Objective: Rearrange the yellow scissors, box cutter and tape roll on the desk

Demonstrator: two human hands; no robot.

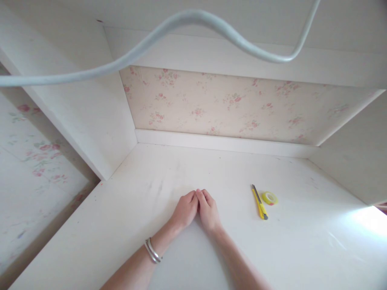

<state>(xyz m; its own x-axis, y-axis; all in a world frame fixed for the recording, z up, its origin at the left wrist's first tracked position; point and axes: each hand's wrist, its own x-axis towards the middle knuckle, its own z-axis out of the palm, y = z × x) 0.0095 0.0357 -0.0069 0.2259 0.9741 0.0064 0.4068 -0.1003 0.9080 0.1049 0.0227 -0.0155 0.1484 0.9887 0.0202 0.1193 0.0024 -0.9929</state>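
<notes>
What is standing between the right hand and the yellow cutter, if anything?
Nothing visible: between the right hand and the yellow cutter there is only white tabletop. The tape roll lies on the cutter's other side.

- Single head-worn view, from above the near side of the white desktop [121,225]
- Faces forward and down, over the left hand [185,209] and right hand [209,212], towards the floral wallpaper [223,104]
- Close range, the forearms [133,266] cut by the bottom edge
</notes>
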